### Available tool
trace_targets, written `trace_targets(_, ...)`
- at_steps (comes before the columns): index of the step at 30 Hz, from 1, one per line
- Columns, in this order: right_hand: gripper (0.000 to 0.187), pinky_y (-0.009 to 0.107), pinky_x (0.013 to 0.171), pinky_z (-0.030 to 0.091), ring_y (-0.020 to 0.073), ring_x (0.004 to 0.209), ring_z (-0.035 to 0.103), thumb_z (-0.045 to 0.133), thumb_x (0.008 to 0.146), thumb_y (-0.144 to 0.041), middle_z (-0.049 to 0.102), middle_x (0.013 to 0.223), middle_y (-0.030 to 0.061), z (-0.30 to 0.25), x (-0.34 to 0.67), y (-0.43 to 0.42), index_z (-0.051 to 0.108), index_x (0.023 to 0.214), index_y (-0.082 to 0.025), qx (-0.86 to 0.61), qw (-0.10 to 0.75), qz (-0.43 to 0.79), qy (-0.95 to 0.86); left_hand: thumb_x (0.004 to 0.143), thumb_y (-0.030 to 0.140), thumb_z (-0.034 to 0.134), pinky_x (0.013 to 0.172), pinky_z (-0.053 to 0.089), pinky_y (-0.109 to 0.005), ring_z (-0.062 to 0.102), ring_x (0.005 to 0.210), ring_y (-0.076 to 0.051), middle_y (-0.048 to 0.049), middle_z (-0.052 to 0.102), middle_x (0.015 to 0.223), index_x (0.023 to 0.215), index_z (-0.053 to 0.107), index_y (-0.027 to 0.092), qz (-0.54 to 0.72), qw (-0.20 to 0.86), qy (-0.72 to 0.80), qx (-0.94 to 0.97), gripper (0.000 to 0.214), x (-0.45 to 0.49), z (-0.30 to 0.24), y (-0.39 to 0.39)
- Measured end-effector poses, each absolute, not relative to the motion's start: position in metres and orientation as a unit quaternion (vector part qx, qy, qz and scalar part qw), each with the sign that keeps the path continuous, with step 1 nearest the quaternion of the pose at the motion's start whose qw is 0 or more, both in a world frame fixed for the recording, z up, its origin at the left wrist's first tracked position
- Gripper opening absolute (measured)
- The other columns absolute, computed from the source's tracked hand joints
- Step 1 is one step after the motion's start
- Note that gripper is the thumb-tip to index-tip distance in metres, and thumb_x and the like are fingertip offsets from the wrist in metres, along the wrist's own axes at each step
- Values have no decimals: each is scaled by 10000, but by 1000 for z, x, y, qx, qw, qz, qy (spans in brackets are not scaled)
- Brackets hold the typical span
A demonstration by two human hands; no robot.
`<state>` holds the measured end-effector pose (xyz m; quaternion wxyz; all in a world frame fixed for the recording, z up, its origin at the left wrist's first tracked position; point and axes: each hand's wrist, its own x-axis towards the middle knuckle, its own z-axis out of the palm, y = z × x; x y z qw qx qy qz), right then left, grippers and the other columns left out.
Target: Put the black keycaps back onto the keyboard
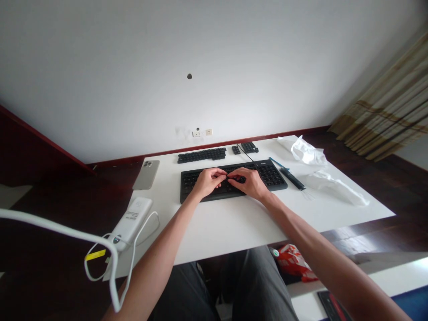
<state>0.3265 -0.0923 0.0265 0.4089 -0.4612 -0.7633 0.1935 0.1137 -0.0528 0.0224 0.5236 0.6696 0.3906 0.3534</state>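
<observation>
A black keyboard (271,174) lies on the white table, and both hands are over its middle. My left hand (210,180) is closed, thumb and index fingertips pinched together just above the keys. Close beside it, my right hand (248,182) is also pinched, its fingertips almost meeting the left ones. Whatever is between the fingertips is too small and dark to make out. Behind the keyboard sit loose black keycaps in a long block (202,155), a small group (236,150) and another block (248,147).
Right of the keyboard lies a black-handled tool with wire loops (292,179), near a thin blue stick (276,163). Crumpled white plastic (304,151) spreads further right. At left are a phone (146,174) and a white power bank (132,223) with a white cable (67,227).
</observation>
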Motion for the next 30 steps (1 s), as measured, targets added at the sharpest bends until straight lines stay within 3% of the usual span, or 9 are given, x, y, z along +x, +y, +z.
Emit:
trace_targets(7,180,337,722,555,211,765,689,689,899,-382,773,880,36,25,328,-90,777,911,-226,-481,402,262,-734,871,350,695,581,535,-218,625,623,-100,-50,726,836,1029,709,147,347,516,390,680,258,115,22,-55)
trace_targets(13,180,347,789,584,214,821,711,717,885,-388,781,981,46,25,329,-89,773,917,-220,-457,406,308,-729,881,307,683,638,548,-240,654,660,-116,-70,755,916,1052,701,140,335,499,375,706,239,115,24,-56)
trace_targets(19,183,330,800,579,209,837,721,737,880,-378,784,955,28,24,332,-87,793,991,-244,-468,378,289,-745,898,290,660,768,546,-271,699,811,-158,-50,768,950,1008,739,195,364,367,412,750,166,104,29,-48)
trace_targets(26,98,311,769,579,201,833,726,749,875,-295,779,957,11,25,333,-88,805,952,-269,-468,338,272,-770,904,267,630,710,521,-275,663,745,-158,-20,767,913,974,753,227,363,287,453,762,147,91,31,-41)
trace_targets(30,82,338,864,576,212,899,729,732,893,-237,787,974,10,27,331,-88,802,928,-263,-448,332,236,-796,900,227,626,758,520,-285,657,769,-164,-17,780,947,963,751,230,380,229,466,766,140,89,31,-38)
